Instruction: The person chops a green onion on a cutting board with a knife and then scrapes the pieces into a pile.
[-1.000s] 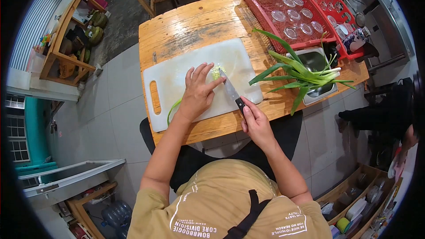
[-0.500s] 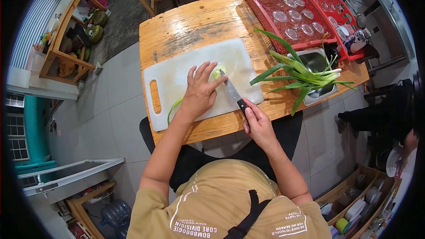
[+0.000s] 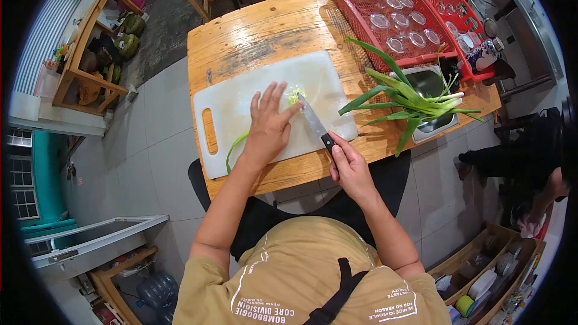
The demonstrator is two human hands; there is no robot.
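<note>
A white cutting board (image 3: 229, 99) lies on the wooden table. My right hand (image 3: 351, 171) is closed round the black handle of a knife (image 3: 313, 121), whose tip touches the board beside a small heap of chopped green onion (image 3: 295, 95). My left hand (image 3: 269, 123) is over the board with its fingers apart, its thumb close to the blade tip and the heap. A green leaf (image 3: 236, 145) sticks out from beside my left wrist; whether the palm presses on it is hidden.
Whole green onions (image 3: 415, 101) lie across a metal tray (image 3: 435, 133) at the table's right. Behind them, a red crate (image 3: 361, 19) holds upturned glasses, with another red basket (image 3: 475, 24) beside it. A person's arm (image 3: 545, 195) shows at the far right.
My left hand has shifted slightly, with its fingers a little further from the chopped heap. The knife has hardly moved. At the far right, the other person's arm has moved.
</note>
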